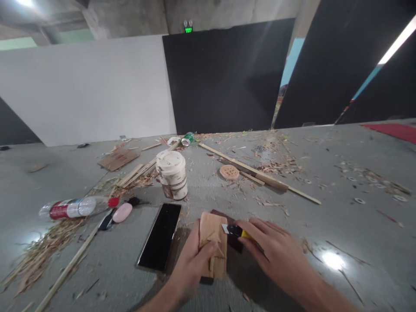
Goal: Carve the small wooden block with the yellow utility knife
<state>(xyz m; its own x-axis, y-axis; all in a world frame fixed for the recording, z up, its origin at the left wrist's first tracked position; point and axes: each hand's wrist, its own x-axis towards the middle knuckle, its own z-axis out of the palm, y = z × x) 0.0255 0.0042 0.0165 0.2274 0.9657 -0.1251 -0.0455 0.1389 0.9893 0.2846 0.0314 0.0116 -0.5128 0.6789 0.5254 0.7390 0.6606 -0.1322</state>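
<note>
My left hand (pixel 191 255) is closed around the left side of a small rectangular wooden block (pixel 209 223), its thumb pressing on top. Thin wood slivers (pixel 215 242) lie on the block beside that thumb. In my right hand (pixel 276 247) is a utility knife (pixel 244 234) with a yellow and black handle. Its short blade points left and sits at the block's right edge; whether it touches the wood I cannot tell. Under the block and the knife lies a dark reddish-brown flat piece (pixel 234 243), partly hidden. A smartphone (pixel 160 237) with a black screen lies left of my left hand.
A lidded paper cup (pixel 172 175) stands ahead. Beyond are a round wooden disc with holes (pixel 229 172), long wood strips (pixel 260 171) and a green can (pixel 187 138). At left lie a plastic bottle (pixel 69 208), a pink oval object (pixel 122 213) and shavings (pixel 48 247).
</note>
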